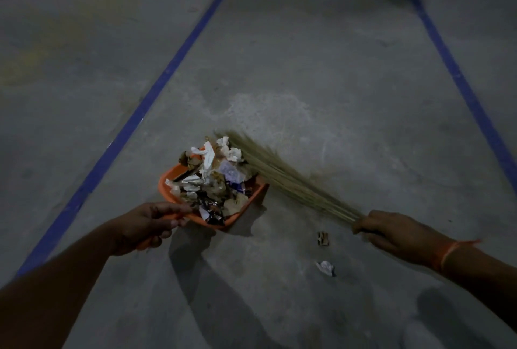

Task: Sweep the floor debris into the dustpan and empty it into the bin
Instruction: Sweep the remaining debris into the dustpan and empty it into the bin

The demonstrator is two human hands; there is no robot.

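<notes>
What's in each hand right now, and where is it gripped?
Left hand grips the orange plastic dustpan by its handle. Right hand grips the straw broom at the bundled base of its bristles.

L hand [145, 224] grips orange dustpan [167, 178] handle; pan heaped w/ wrappers [212, 180]. R hand [391, 234] holds grass broom [282, 178], bristles at pan's 1 o'clock. Two scraps [324, 253] on floor [307, 68] at pan's 4 o'clock.

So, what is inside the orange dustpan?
The dustpan holds a heap of debris: crumpled white paper, shiny wrappers and brownish scraps, piled above its rim. The heap covers the pan's floor, so whatever lies beneath cannot be seen. The left hand holds its handle.
</notes>
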